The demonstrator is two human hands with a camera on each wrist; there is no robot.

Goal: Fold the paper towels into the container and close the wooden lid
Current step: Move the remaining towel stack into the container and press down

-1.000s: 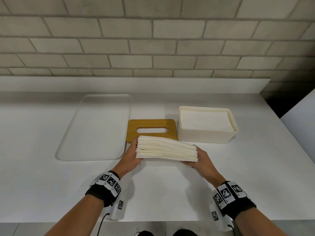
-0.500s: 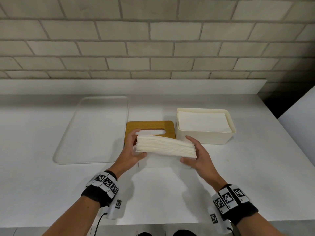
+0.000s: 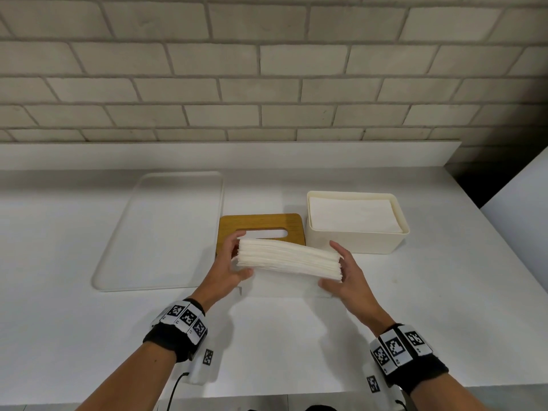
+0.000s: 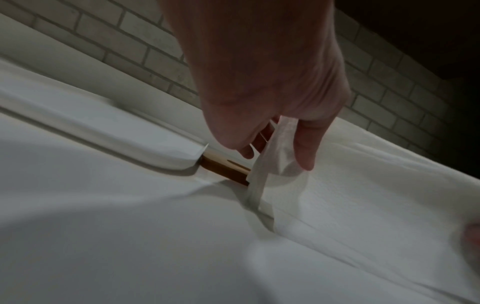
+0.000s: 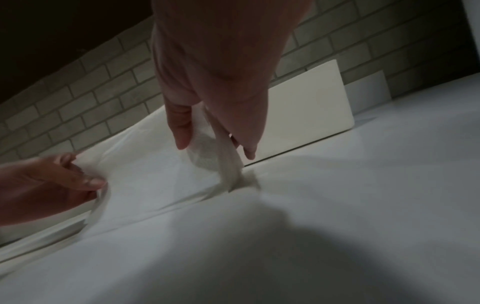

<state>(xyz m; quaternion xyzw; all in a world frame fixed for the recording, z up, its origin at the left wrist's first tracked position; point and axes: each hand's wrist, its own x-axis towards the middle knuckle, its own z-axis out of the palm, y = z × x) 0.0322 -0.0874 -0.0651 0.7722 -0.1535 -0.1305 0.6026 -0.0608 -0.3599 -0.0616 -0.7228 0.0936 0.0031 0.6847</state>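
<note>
Pale brick runs behind the white counter (image 3: 444,307) where I am working. The container (image 3: 355,241) is my landmark: it sits open, with a flat layer of towels already lying inside it. Just to its left lies the wooden lid (image 3: 261,225), flat on the counter, its slot facing up. Further left of the container is a white tray (image 3: 160,232).

Nearer to me than the container, and partly over the lid's near edge, I hold the stack of paper towels (image 3: 287,258) lifted off the counter. My left hand (image 3: 228,262) grips its left end, thumb under and fingers over the top. My right hand (image 3: 347,274) grips the right end the same way, the end closest to the container. One loose sheet (image 3: 284,286) lies on the counter beneath the stack.

To do this step well, I judge that I should keep both ends pinched evenly so the layers do not fan out, carry the stack level and rightward over the container, line its long edges up with the walls, then lower it squarely before letting go. The lid comes after that.
</note>
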